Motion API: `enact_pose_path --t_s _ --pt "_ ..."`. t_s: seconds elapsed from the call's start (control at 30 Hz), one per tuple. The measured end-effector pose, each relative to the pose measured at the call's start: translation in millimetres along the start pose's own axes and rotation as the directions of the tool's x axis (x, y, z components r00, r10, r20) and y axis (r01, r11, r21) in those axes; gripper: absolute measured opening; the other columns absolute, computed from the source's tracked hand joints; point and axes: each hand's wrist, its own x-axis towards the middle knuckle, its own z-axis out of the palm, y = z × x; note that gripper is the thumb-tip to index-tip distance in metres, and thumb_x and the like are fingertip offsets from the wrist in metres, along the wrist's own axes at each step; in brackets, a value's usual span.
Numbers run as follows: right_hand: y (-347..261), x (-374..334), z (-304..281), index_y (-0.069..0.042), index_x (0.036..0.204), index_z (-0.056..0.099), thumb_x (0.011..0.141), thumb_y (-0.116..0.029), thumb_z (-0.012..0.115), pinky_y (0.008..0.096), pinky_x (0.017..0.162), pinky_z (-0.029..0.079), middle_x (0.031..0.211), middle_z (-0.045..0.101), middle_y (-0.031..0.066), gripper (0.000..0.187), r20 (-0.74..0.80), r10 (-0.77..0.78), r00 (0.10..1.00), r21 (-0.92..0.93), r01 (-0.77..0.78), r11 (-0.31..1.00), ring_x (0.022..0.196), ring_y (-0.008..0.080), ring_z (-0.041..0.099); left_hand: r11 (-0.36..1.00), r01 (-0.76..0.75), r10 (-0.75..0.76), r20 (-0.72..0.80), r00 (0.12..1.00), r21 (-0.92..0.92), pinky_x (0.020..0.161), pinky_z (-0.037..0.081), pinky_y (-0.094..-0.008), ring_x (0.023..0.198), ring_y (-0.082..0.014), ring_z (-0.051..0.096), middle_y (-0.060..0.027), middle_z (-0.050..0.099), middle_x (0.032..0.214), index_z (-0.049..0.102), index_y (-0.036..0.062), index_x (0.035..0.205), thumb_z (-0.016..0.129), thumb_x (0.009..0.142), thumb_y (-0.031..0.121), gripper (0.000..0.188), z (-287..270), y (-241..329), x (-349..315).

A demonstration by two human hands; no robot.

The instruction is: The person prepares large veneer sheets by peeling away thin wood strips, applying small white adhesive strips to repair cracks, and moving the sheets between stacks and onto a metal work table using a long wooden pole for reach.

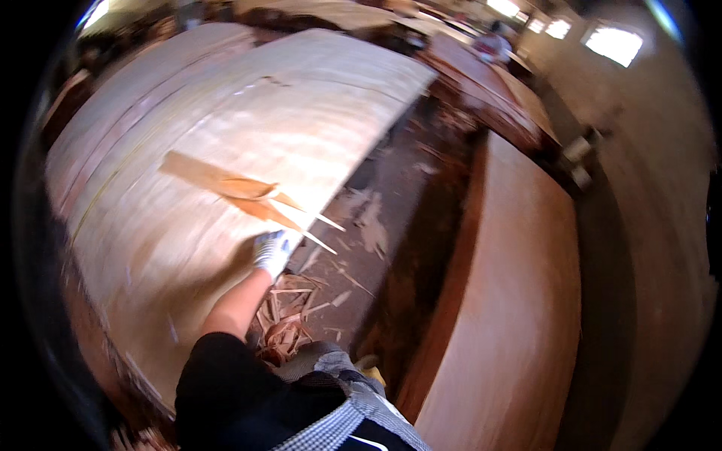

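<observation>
My left hand (pixel 272 251), in a white glove with dark stripes and a bluish finger part, is at the near right edge of a large pale wood veneer sheet (pixel 301 113). Its fingers are blurred, so I cannot tell whether they grip the edge or only rest there. Just beyond the fingers lies a torn, darker veneer strip (pixel 199 171). Its split, pointed ends stick out past the sheet's edge. I cannot see my right hand. A small yellowish thing (pixel 371 370) shows beside my clothing, too unclear to name.
Wood scraps (pixel 289 319) litter the floor below the sheet's edge. A tall stack of reddish veneer (pixel 511 301) stands to the right across a narrow aisle. More stacked sheets (pixel 489 83) lie farther off, with a person (pixel 492 45) near them. A wall runs along the far right.
</observation>
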Motion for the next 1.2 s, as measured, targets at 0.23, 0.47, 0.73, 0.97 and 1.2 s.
enact_pose_path --t_s 0.23,0.47,0.73,0.97,1.2 --pt "-90.4 246.5 -25.4 -0.003 0.102 0.051 0.070 -0.010 0.057 0.0312 0.067 0.047 0.084 0.061 0.0163 0.034 0.106 -0.209 0.972 -0.228 0.228 0.947 0.074 0.0238 0.059 0.991 -0.029 0.073 -0.341 0.937 0.131 0.093 0.031 -0.0448 0.108 -0.0313 0.045 -0.0153 0.045 0.121 0.051 0.0059 0.111 0.052 0.077 0.026 0.039 11.4 41.4 35.1" --pt "-365.8 368.9 -85.1 0.000 0.087 0.056 0.068 -0.009 0.056 0.0391 0.057 0.046 0.073 0.061 0.0175 0.021 0.086 -0.398 0.914 -0.124 0.406 0.906 0.066 0.0291 0.060 0.980 -0.048 0.057 -0.037 0.998 0.193 0.105 0.019 -0.0438 0.123 -0.0315 0.032 -0.0168 0.036 0.133 0.041 0.0025 0.124 0.054 0.077 0.032 0.057 32.3 98.4 57.7" --pt "-534.3 480.2 50.1 -0.002 0.096 0.056 0.073 -0.008 0.057 0.0324 0.071 0.046 0.085 0.062 0.0161 0.024 0.218 -0.844 0.490 0.012 0.864 0.504 0.079 0.0243 0.061 0.937 0.139 -0.147 -0.001 0.989 0.320 0.106 0.013 -0.0460 0.128 -0.0306 0.023 -0.0150 0.028 0.137 0.031 0.0046 0.131 0.063 0.068 0.046 0.083 82.0 109.4 201.4" --pt "-618.1 426.1 73.3 -0.003 0.096 0.056 0.072 -0.011 0.056 0.0342 0.070 0.045 0.086 0.062 0.0156 0.025 0.512 -0.609 0.606 0.083 0.671 0.737 0.081 0.0258 0.060 0.917 0.143 -0.195 0.104 0.975 0.372 0.086 0.036 -0.0415 0.105 -0.0235 0.043 -0.0054 0.044 0.116 0.042 0.0132 0.123 0.071 0.059 0.036 0.074 71.2 99.8 248.6" --pt "-671.1 534.7 170.5 0.000 0.086 0.054 0.073 -0.008 0.060 0.0287 0.062 0.043 0.074 0.057 0.0063 0.016 0.591 -0.710 0.383 0.239 0.758 0.608 0.068 0.0134 0.051 0.931 0.143 -0.150 -0.004 0.989 0.335 0.080 0.042 -0.0393 0.093 -0.0243 0.052 -0.0066 0.055 0.101 0.058 0.0108 0.093 0.062 0.067 0.023 0.029 86.5 70.6 248.3"
